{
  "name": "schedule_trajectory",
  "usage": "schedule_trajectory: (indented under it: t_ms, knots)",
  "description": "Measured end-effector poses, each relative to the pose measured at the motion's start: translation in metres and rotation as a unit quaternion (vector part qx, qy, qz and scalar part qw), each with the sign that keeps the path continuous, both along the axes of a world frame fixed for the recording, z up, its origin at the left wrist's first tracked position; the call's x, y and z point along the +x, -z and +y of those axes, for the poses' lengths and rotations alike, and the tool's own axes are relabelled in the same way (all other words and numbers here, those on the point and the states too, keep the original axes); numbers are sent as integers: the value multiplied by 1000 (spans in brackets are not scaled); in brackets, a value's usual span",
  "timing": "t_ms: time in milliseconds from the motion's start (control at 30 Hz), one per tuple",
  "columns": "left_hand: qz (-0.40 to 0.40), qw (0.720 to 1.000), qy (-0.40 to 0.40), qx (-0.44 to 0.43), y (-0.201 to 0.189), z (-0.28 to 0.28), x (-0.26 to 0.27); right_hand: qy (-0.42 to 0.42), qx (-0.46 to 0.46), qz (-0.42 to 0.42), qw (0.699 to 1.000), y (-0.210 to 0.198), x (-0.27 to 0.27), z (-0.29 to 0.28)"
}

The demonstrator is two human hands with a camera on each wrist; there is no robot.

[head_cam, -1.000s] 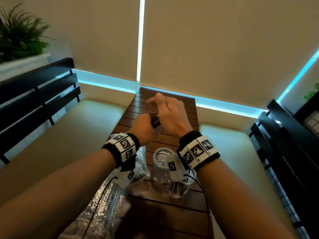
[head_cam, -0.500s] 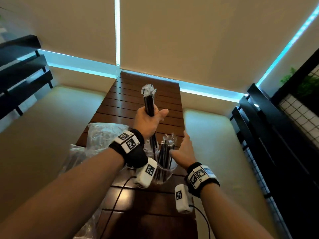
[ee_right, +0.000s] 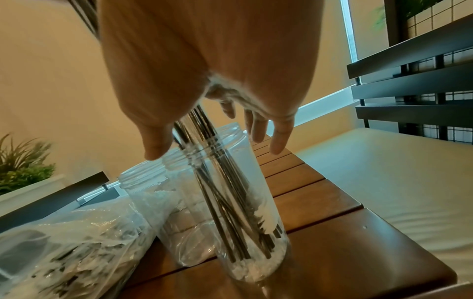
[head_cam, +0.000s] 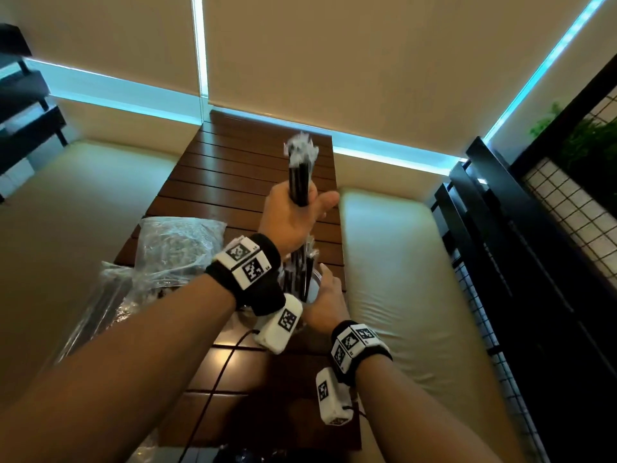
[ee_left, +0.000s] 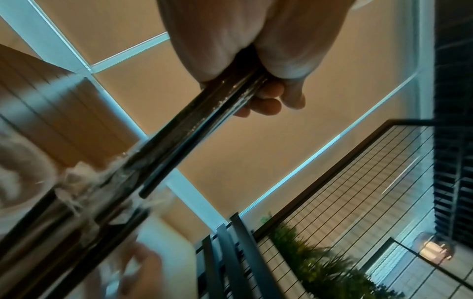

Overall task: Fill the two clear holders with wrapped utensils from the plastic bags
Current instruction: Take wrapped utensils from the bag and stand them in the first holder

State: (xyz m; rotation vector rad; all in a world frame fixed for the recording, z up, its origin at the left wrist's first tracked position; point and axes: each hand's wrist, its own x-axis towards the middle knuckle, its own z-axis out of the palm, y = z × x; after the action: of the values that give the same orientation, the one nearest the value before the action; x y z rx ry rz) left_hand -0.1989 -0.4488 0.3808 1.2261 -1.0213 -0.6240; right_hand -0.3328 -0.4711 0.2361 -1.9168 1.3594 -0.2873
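Observation:
My left hand grips a bundle of black wrapped utensils upright, their clear wrapper tips on top. In the left wrist view my fingers curl round the bundle, whose lower ends reach the tops of the utensils below. A clear holder stands under it with several black utensils inside. My right hand hovers open at its rim, fingers spread. A second clear holder stands just left of it. In the head view my left wrist hides most of both holders.
Two crinkled plastic bags of utensils lie on the left of the slatted wooden table. Cream cushions flank the table. A black railing and plants stand at the right.
My hands were joined on the bundle a second ago. The right hand let go and dropped to the holder, while the left stood the bundle upright and carried it right, over the holder.

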Motion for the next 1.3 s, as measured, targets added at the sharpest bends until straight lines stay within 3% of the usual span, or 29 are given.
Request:
schedule_trajectory:
  t_ms: [133,233,333,433,567,700,833,900,967,1033,1100,1167,1233,1300]
  knots:
    - [-14,995,22,99,55,6,-9,-4,-14,-24,1000,-3,3,2]
    - [-36,989,-4,140,84,11,-16,-13,-19,-5,1000,5,7,1]
    - [-100,978,-26,178,103,18,-18,-22,-31,29,999,8,8,-1]
    - [-115,972,-26,202,112,22,-18,-21,-28,18,999,10,9,1]
    - [-168,969,-46,176,104,29,-25,-9,-20,1,1000,24,8,2]
    - [-230,968,-73,70,75,28,-18,-23,-2,24,999,9,4,4]
    - [-387,922,-13,25,53,19,-8,2,-7,-8,1000,6,2,8]
    - [-493,868,24,51,57,15,-12,-8,-32,4,999,5,5,8]
    - [-574,803,71,141,76,17,-18,-31,-41,26,998,4,7,7]
    - [-592,767,90,231,96,24,-24,-61,-46,68,995,5,9,9]
    - [-597,768,56,226,103,29,-27,-53,-63,67,994,9,7,7]
    - [-611,778,7,146,94,29,-26,-89,-54,98,990,7,4,9]
    - [-640,766,-20,59,80,21,-24,-92,-31,82,992,7,3,7]
    - [-670,741,-8,46,71,14,-25,-54,-45,70,995,14,3,4]
